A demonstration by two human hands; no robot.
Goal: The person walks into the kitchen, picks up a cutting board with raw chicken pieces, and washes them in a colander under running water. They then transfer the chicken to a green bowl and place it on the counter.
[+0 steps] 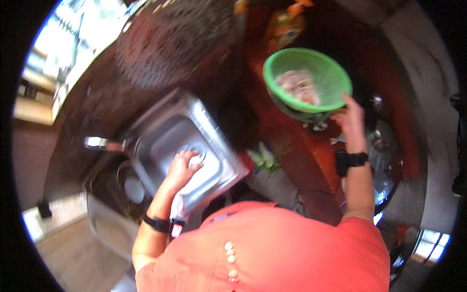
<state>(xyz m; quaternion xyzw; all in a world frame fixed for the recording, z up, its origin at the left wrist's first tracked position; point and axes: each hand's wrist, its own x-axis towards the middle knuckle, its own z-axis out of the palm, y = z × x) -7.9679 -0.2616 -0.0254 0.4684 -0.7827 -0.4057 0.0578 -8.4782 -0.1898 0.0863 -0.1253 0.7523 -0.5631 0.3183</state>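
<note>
Above a stainless steel sink [214, 181], my left hand [184, 168] is held with its thumb apart from the loosely curved fingers and nothing in it. Farther right, my right hand [352, 119] grips the near right rim of a green plastic bowl [335, 73]. Its fingertips lie on the rim and the thumb is below it, somewhat blurred. Pale pink pieces [299, 86], which look like raw meat, lie inside the bowl. The bowl is tilted, and something darker shows under it, too blurred to name.
A reddish-brown counter [311, 151] carries the things on the right. Beyond the bowl stands a yellow-orange package [287, 29]. Green leafy vegetables [265, 159] lie right of the sink. Shiny metal ware [382, 136] sits beyond my right wrist. A white round dish [134, 190] is left of the sink.
</note>
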